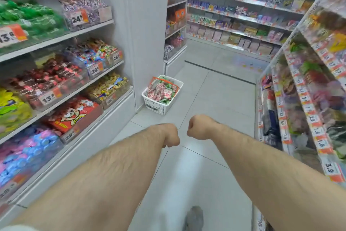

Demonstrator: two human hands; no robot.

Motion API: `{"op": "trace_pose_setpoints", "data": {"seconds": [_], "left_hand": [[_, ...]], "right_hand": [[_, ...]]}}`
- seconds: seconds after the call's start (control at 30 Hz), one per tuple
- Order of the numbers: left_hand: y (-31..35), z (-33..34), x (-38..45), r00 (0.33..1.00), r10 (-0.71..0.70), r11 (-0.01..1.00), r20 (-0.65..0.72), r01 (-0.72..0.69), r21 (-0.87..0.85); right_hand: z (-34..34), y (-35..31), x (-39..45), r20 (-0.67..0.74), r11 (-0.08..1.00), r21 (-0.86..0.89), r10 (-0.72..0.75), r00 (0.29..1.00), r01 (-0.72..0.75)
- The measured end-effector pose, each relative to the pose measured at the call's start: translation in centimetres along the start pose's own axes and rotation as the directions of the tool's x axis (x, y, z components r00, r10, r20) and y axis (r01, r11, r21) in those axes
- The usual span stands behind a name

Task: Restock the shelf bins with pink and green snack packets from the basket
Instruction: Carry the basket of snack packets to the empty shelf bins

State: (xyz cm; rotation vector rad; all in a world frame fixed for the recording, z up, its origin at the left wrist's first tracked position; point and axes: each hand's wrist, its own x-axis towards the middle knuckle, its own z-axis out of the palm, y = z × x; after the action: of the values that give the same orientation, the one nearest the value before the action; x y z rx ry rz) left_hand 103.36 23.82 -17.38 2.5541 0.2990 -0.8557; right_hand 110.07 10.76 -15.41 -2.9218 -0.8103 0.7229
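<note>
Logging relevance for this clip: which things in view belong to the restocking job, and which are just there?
Job: white basket on the floor; pink and green packets in it; green bin.
Bystanders: red boxes; right-hand shelves.

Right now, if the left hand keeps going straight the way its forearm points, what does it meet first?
Probably the basket of packets on the floor by the shelf end. The left hand is fisted and holds nothing, with only bare floor between. Depth is unclear from one view.
</note>
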Motion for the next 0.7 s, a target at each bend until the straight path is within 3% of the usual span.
{"op": "trace_pose_setpoints", "data": {"seconds": [0.17,0.37,0.6,0.7], "left_hand": [[1.6,-6.7,14.4,0.997,-0.067,0.997,-0.034,0.066,-0.05],[3.7,-15.5,28.3,0.995,-0.097,0.986,-0.026,0.093,-0.137],[1.2,-25.1,44.1,0.988,-0.104,0.969,-0.112,0.075,-0.236],[-1.9,-27.4,52.5,0.984,-0.148,0.93,-0.102,0.104,-0.352]], "right_hand": [[-4.0,6.1,15.8,-0.008,0.998,0.054,-0.029,1.0,0.029],[-11.4,11.8,31.9,0.109,0.997,0.067,-0.045,0.993,0.038],[-17.4,10.7,49.8,0.168,0.982,0.107,-0.173,0.97,0.157],[-17.6,10.4,59.1,0.176,0.982,0.155,-0.139,0.975,0.112]]}}
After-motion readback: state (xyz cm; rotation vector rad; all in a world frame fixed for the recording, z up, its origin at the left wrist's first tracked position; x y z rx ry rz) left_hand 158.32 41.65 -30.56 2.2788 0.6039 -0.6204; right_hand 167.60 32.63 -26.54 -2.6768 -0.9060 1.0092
